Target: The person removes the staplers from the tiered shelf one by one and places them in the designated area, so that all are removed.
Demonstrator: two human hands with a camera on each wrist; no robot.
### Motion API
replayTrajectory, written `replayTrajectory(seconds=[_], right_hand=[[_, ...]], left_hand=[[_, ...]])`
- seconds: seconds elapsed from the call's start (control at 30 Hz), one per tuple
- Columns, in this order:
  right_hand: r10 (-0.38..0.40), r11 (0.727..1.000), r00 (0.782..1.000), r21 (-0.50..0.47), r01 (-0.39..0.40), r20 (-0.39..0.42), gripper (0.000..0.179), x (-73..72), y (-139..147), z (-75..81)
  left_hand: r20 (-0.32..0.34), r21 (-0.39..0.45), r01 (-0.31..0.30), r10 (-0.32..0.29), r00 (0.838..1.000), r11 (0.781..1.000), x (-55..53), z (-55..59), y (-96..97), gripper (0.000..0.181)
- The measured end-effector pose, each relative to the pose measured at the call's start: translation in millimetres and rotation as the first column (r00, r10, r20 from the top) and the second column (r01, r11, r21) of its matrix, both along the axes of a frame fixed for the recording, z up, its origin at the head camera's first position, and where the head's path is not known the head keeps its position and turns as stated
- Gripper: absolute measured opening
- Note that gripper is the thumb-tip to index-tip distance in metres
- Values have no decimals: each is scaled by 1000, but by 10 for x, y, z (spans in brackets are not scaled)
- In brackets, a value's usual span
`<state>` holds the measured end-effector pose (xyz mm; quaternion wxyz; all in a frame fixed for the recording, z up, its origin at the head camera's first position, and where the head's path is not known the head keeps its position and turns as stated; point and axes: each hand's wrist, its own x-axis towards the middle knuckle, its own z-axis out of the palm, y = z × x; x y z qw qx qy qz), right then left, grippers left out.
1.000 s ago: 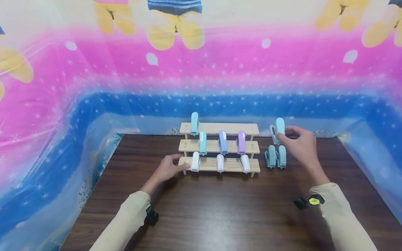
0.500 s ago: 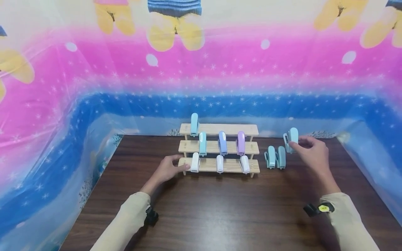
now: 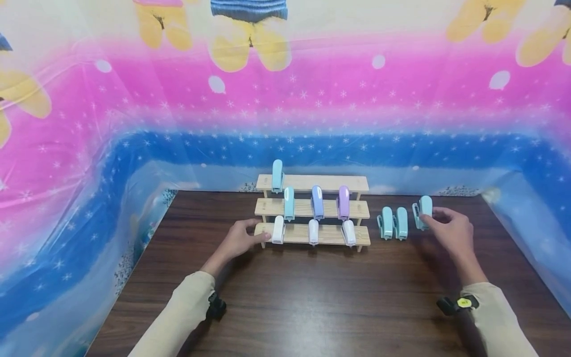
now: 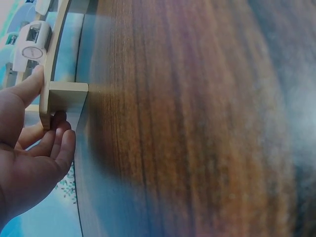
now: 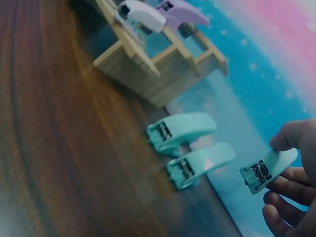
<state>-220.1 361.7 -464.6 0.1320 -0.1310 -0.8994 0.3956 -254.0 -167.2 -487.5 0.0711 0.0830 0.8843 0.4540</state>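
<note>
Backdrop cloth [image 3: 312,89]: pink and blue, printed with snowflakes, hanging behind the table's far edge and along both sides.
Table [image 3: 312,297]: dark wood grain, under everything else.
Wooden rack [image 3: 329,209]: three stepped shelves at the far side, rising from near to far.
Right hand [image 3: 452,233]: right of the rack, nearly closed, thumb and fingers pinching a mint stapler [image 3: 425,209]; the lower fingers bend loosely.
Left hand [image 3: 241,240]: at the rack's near left corner, gripping the shelf end, thumb on top, fingers bent beneath.
Held stapler: right of the standing pair, just beside it; whether its base meets the table, I cannot tell.
Standing pair: left mint stapler [image 3: 385,223] and right mint stapler [image 3: 401,223], side by side between rack and right hand.
Far shelf: light blue stapler [image 3: 277,174], left end.
Middle shelf: teal stapler [image 3: 289,202] left, blue stapler [image 3: 317,201] centre, purple stapler [image 3: 343,201] right.
Near shelf: white staplers [image 3: 314,232], three, spaced left to right, the leftmost near the left thumb.
</note>
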Motion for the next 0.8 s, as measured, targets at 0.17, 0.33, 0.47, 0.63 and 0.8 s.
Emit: replayTrajectory(seconds=[0.17,0.33,0.47,0.63,0.8], right_hand=[[-8,1000,999,13,8,34,74,-8,24,-134],[-7,1000,998,26,6,56,72,-19,40,-261],[0,999,999,35,-2,51,70,-44,44,-325],[-2,999,998,33,0,57,69,-68,40,-388],[-6,999,998,38,4,68,69,-65,47,-419]], left_hand=[[-6,-3,-1,1,1000,1000,9,-5,-6,61],[5,10,1,-2,1000,1000,10,-29,-9,59],[0,22,1,-1,1000,1000,7,-20,-4,56],[-5,21,4,-4,1000,1000,4,-14,-11,56],[-3,19,9,-9,1000,1000,-5,-28,-16,58]])
